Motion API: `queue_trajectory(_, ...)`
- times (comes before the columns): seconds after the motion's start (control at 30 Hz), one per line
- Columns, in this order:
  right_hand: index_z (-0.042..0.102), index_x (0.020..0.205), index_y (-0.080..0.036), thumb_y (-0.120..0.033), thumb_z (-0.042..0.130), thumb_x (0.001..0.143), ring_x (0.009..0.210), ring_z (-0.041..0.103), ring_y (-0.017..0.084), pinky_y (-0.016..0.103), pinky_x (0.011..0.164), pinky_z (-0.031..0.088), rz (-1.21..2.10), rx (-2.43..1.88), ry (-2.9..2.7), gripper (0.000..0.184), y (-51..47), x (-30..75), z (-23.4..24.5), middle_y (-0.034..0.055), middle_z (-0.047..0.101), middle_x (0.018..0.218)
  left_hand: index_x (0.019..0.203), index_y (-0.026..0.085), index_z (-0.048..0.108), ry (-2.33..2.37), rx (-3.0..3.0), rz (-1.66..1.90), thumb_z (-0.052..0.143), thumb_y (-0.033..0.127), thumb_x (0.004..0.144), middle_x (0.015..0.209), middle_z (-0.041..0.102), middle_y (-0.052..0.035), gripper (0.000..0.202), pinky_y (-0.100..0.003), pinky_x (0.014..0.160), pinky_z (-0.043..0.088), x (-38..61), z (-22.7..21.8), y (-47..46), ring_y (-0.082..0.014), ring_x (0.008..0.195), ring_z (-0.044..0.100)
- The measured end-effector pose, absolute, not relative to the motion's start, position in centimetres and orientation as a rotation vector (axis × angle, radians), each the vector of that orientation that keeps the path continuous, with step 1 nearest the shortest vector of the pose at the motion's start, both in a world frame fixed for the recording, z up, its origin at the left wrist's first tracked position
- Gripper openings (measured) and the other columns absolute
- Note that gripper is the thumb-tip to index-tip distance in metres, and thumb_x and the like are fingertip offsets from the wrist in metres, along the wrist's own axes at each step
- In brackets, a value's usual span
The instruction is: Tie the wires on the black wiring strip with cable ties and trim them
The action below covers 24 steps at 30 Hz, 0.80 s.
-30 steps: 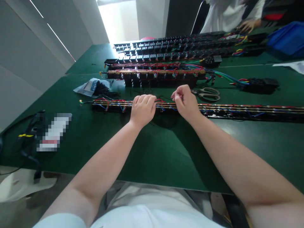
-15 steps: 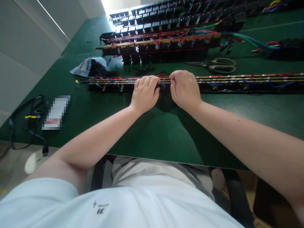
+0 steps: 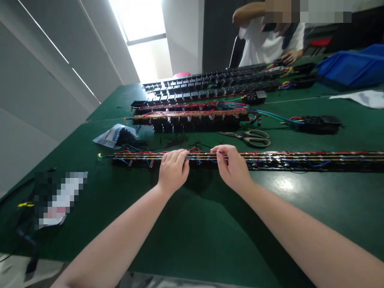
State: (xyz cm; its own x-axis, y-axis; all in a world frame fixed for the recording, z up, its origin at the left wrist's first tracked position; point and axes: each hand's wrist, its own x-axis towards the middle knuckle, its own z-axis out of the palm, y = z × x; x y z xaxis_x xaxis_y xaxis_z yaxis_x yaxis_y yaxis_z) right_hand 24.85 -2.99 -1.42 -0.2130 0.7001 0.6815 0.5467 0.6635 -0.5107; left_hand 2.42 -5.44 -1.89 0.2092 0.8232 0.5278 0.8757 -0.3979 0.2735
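A long black wired strip (image 3: 288, 160), with brass-coloured rods and red and blue wires along it, lies across the green table. My left hand (image 3: 173, 171) is wrapped over this strip left of its middle, fingers on the far side and thumb on the near side. A short way to the right, my right hand (image 3: 235, 167) is at the same strip with thumb and fingers curled together. What its fingertips pinch, if anything, is too small to tell. Between the two hands a red wire loop rises from the strip.
Beyond the strip lie scissors (image 3: 255, 138), a plastic bag of black cable ties (image 3: 115, 136) and some loose ties. Further back are more wired strips (image 3: 192, 116), a blue bin (image 3: 351, 66) and a seated person (image 3: 267, 46). A blurred-out white item (image 3: 64, 200) and cables lie at left.
The view has tilted up, bringing the person and the blue bin into sight. My right hand's fingers have loosened and turned slightly; my left hand stays on the strip, a little further from the right.
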Motion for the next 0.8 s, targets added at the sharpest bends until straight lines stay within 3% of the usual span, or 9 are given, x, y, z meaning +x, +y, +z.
queue_trajectory(0.13, 0.068, 0.112, -0.018, -0.042, 0.057, 0.105, 0.099, 0.069, 0.021, 0.047, 0.097, 0.056, 0.142, -0.935, -1.926, 0.027, -1.3, 23.9, -1.2, 0.005, 0.072, 0.104, 0.122, 0.02, 0.067, -1.809, -2.391, -0.951, 0.052, 0.022, 0.1, 0.131, 0.073, -0.0117, 0.026, -0.047, 0.111, 0.047, 3.3, -0.5, -3.3, -0.0292, 0.127, 0.064)
queue_trajectory(0.23, 0.068, 0.105, -0.019, -0.04, 0.058, 0.105, 0.092, 0.068, 0.02, 0.049, 0.1, 0.053, 0.082, -0.88, -1.96, 0.023, -0.4, 23.6, -1.2, 0.0029, 0.071, 0.096, 0.117, 0.019, 0.07, -1.882, -2.493, -0.884, 0.056, 0.022, 0.098, 0.121, 0.076, -0.0098, 0.024, -0.044, 0.106, 0.053, 3.7, 1.1, -1.3, -0.0277, 0.119, 0.068)
queue_trajectory(0.37, 0.06, 0.104, -0.021, -0.02, 0.052, 0.103, 0.083, 0.069, 0.019, 0.049, 0.103, 0.049, 0.01, -0.795, -1.995, 0.009, -1.0, 23.5, -1.1, 0.0021, 0.074, 0.093, 0.114, 0.018, 0.076, -1.926, -2.708, -0.723, 0.066, 0.03, 0.093, 0.109, 0.08, -0.0079, 0.026, -0.038, 0.097, 0.059, 3.7, 2.6, 0.4, -0.0261, 0.107, 0.073)
queue_trajectory(0.47, 0.054, 0.102, -0.025, -0.009, 0.048, 0.097, 0.082, 0.071, 0.018, 0.048, 0.106, 0.046, -0.047, -0.724, -2.049, 0.018, -1.9, 23.2, -0.8, 0.0009, 0.076, 0.092, 0.111, 0.018, 0.08, -2.003, -2.809, -0.666, 0.072, 0.03, 0.089, 0.102, 0.082, -0.0046, 0.026, -0.028, 0.084, 0.061, 3.3, 2.7, 0.8, -0.0201, 0.092, 0.076)
queue_trajectory(0.57, 0.051, 0.099, -0.026, -0.005, 0.05, 0.094, 0.085, 0.072, 0.018, 0.047, 0.108, 0.044, -0.09, -0.658, -2.12, 0.021, -2.5, 22.9, -0.5, -0.0005, 0.077, 0.094, 0.108, 0.022, 0.082, -2.064, -2.852, -0.663, 0.074, 0.03, 0.088, 0.097, 0.083, -0.0009, 0.023, -0.024, 0.075, 0.06, 3.1, 2.3, 0.8, -0.017, 0.084, 0.076)
queue_trajectory(0.7, 0.049, 0.095, -0.025, -0.004, 0.052, 0.091, 0.084, 0.071, 0.018, 0.047, 0.106, 0.045, -0.117, -0.639, -2.16, 0.022, -2.4, 23.2, -0.3, 0.0018, 0.079, 0.096, 0.1, 0.028, 0.084, -2.005, -2.831, -0.699, 0.068, 0.031, 0.093, 0.104, 0.083, 0.0006, 0.018, -0.031, 0.089, 0.058, 3.6, 1.6, 0.4, -0.0214, 0.103, 0.073)
queue_trajectory(0.8, 0.049, 0.096, -0.024, -0.004, 0.05, 0.091, 0.08, 0.07, 0.019, 0.045, 0.097, 0.051, -0.129, -0.642, -2.168, 0.021, -1.8, 23.6, -0.4, 0.0048, 0.077, 0.091, 0.099, 0.029, 0.084, -1.886, -2.837, -0.712, 0.063, 0.029, 0.097, 0.108, 0.082, 0.0014, 0.021, -0.033, 0.092, 0.056, 3.7, 1.0, 0.1, -0.0211, 0.106, 0.072)
